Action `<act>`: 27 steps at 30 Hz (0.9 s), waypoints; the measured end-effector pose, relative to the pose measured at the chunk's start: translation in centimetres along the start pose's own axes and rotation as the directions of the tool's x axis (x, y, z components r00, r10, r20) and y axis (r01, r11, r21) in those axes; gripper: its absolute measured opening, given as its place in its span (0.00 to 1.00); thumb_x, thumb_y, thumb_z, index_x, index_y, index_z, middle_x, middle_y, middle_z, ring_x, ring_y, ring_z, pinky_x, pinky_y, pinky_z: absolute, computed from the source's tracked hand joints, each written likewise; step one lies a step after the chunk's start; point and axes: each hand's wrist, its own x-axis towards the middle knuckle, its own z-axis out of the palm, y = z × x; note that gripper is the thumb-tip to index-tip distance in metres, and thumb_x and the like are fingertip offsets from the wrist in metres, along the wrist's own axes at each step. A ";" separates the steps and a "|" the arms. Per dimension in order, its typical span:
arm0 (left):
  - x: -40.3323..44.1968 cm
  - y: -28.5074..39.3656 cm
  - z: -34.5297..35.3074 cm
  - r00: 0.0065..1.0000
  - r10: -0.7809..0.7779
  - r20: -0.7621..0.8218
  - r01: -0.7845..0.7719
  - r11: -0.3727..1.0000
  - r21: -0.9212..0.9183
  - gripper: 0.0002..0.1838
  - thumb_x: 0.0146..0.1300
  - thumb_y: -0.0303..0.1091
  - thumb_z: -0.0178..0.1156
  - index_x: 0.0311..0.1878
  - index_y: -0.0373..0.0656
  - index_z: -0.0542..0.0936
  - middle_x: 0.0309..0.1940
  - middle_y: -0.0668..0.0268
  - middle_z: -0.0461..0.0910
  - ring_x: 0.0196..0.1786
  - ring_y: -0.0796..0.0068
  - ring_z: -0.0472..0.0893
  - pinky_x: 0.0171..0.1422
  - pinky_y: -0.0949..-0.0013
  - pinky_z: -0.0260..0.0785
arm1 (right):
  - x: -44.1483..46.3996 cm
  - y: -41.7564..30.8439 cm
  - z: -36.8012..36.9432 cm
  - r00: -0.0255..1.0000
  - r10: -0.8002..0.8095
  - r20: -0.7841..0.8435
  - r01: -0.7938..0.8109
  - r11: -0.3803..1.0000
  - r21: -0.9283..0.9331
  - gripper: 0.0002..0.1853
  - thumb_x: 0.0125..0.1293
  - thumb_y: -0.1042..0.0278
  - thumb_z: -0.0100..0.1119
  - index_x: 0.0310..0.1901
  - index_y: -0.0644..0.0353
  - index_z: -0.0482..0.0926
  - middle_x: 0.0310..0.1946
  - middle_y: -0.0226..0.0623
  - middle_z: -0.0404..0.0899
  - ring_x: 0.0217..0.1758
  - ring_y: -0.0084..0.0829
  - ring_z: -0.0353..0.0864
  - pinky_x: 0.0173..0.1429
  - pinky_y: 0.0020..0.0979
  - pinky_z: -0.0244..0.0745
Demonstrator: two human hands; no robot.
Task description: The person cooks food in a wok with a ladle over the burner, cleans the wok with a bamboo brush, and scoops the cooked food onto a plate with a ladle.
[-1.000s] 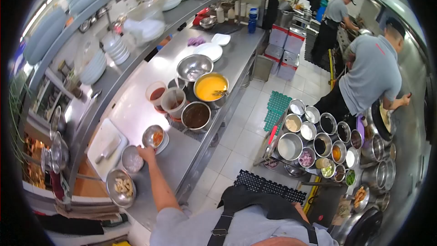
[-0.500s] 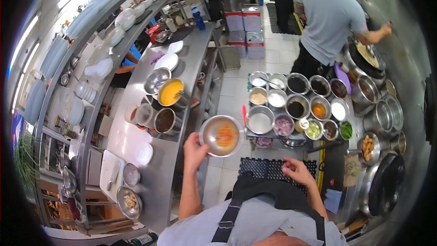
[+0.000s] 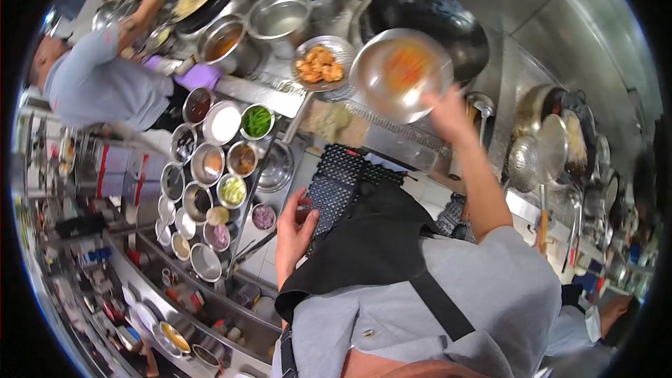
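Note:
A shiny metal bowl (image 3: 374, 73) with orange-red pieces (image 3: 408, 63) in it, blurred by motion, is in my right hand (image 3: 449, 115). The fingers grip its near right rim, and the bowl overlaps the front of a black wok (image 3: 437, 14) in the view. Lower to the left, my left hand (image 3: 295, 229) holds nothing; its fingers are loosely bent and the thumb stands apart. That hand is nearest to a small bowl of chopped purple onion (image 3: 263, 218). Just left of the metal bowl, a perforated ladle (image 3: 322, 63) holds golden fried pieces.
Several metal containers of sauces and cut vegetables stand on a cart (image 3: 259, 168) at left. Pots (image 3: 278, 17) line the stove beyond. A co-worker (image 3: 105, 80) is at another wok, upper left. Woks and strainers (image 3: 553, 147) rest at right. A black mat (image 3: 336, 182) lies on the floor.
My view has swung right, from the prep counter to the stove. The metal bowl has passed from my left hand to my right and is now at the wok.

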 end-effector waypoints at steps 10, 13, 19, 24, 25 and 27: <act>4.1 -1.1 0.8 0.981 -0.120 0.153 0.006 0.803 0.596 0.29 0.63 0.32 0.65 0.67 0.38 0.71 0.54 0.44 0.80 0.55 0.42 0.80 0.60 0.52 0.73 | 23.2 10.2 -4.1 0.836 -0.505 -0.216 0.238 0.688 -0.685 0.45 0.59 0.89 0.54 0.77 0.46 0.54 0.70 0.59 0.55 0.67 0.62 0.68 0.68 0.52 0.69; 3.1 -0.4 0.7 0.983 -0.179 0.026 0.141 0.847 0.512 0.28 0.64 0.32 0.64 0.67 0.38 0.71 0.53 0.43 0.80 0.53 0.44 0.82 0.58 0.52 0.74 | 25.6 9.6 -5.0 0.749 -0.632 -0.200 0.330 0.617 -0.715 0.45 0.58 0.90 0.54 0.77 0.48 0.55 0.70 0.59 0.56 0.67 0.62 0.68 0.69 0.51 0.68; 0.1 -5.3 0.3 0.937 -0.349 0.009 0.281 0.769 0.574 0.27 0.62 0.35 0.65 0.64 0.37 0.74 0.51 0.43 0.82 0.54 0.45 0.82 0.60 0.52 0.73 | 26.7 11.7 -8.0 0.735 -0.674 -0.076 0.403 0.524 -0.750 0.44 0.58 0.93 0.52 0.76 0.49 0.58 0.69 0.57 0.60 0.68 0.58 0.67 0.70 0.48 0.67; 0.4 -4.6 1.1 0.949 -0.314 -0.005 0.270 0.807 0.526 0.27 0.61 0.35 0.65 0.62 0.35 0.74 0.49 0.42 0.81 0.52 0.43 0.82 0.59 0.51 0.73 | 24.1 8.7 -8.5 0.674 -0.738 -0.034 0.502 0.492 -0.711 0.46 0.59 0.93 0.52 0.78 0.49 0.55 0.72 0.61 0.57 0.68 0.59 0.70 0.67 0.47 0.71; 0.3 -4.5 1.2 0.951 -0.308 -0.016 0.273 0.819 0.505 0.27 0.60 0.35 0.65 0.62 0.34 0.75 0.49 0.42 0.81 0.52 0.42 0.81 0.59 0.51 0.73 | 25.3 10.6 -8.7 0.806 -0.592 -0.023 0.378 0.543 -0.750 0.45 0.59 0.93 0.51 0.77 0.49 0.55 0.72 0.61 0.57 0.68 0.60 0.70 0.67 0.47 0.71; -0.1 -6.5 1.5 0.976 -0.218 0.001 0.182 0.819 0.544 0.26 0.60 0.34 0.65 0.61 0.34 0.75 0.46 0.42 0.82 0.50 0.43 0.82 0.58 0.51 0.73 | 27.9 15.3 -9.3 0.969 -0.242 -0.047 0.099 0.558 -0.824 0.45 0.59 0.94 0.51 0.77 0.50 0.54 0.70 0.62 0.58 0.68 0.60 0.70 0.67 0.46 0.71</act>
